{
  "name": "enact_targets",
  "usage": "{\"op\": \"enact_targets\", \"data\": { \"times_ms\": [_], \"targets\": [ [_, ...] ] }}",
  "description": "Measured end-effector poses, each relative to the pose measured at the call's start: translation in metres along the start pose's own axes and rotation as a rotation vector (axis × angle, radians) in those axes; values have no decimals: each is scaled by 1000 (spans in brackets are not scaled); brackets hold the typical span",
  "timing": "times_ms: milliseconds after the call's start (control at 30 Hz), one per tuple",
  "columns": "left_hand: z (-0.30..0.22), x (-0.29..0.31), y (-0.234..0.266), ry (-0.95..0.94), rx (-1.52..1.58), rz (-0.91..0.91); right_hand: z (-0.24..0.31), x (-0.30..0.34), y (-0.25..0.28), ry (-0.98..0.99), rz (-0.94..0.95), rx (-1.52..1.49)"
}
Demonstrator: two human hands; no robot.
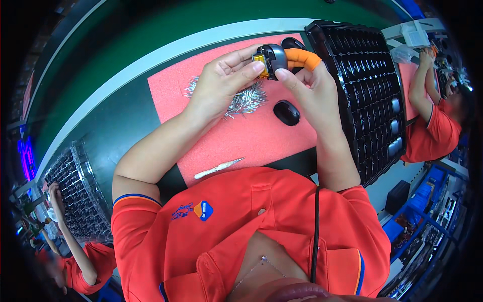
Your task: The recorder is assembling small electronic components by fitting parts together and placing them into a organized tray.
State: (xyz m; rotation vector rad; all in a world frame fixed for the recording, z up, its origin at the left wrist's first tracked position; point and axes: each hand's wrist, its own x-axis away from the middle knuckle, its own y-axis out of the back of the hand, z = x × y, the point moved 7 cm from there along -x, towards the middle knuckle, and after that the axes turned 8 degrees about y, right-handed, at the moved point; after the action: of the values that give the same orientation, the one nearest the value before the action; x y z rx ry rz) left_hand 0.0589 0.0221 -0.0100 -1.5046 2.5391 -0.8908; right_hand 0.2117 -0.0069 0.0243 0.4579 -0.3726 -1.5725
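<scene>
Over the pink foam mat (pixel 166 85), both of my hands hold a small glossy dark grey rounded case (pixel 274 54). My left hand (pixel 219 83) pinches its open side, where a part wrapped in yellow tape (pixel 259 65) shows under the thumb. My right hand (pixel 317 93) grips the smooth shell with thumb and fingers, and orange finger covers (pixel 303 58) sheathe some of those fingers. Beneath my hands lies a loose pile of thin silvery metal pins (pixel 246 102). A dark oval case (pixel 287 112) rests near my right wrist, and another (pixel 292 42) lies partly hidden behind the fingers.
A pointed tool with a white handle (pixel 216 169) lies at the mat's near edge. To the right stands a large black compartment tray (pixel 359 95) with a few shells in it. Co-workers in red shirts sit at right (pixel 435 126) and lower left (pixel 90 261), beside another tray (pixel 83 196).
</scene>
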Motion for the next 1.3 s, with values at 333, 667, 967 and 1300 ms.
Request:
{"op": "enact_targets", "data": {
  "times_ms": [333,667,967,1300],
  "targets": [
    [-13,-15,24,-10,76,-110,-15,-20,-1,213,-1,79],
    [-13,-16,26,106,469,-10,-2,-18,-46,664,378,514],
    [-20,-10,25,28,132,36,-2,-13,-36,623,360,768],
    [-24,-3,9,31,-58,53,-12,-8,-27,547,335,797]
  ]
}}
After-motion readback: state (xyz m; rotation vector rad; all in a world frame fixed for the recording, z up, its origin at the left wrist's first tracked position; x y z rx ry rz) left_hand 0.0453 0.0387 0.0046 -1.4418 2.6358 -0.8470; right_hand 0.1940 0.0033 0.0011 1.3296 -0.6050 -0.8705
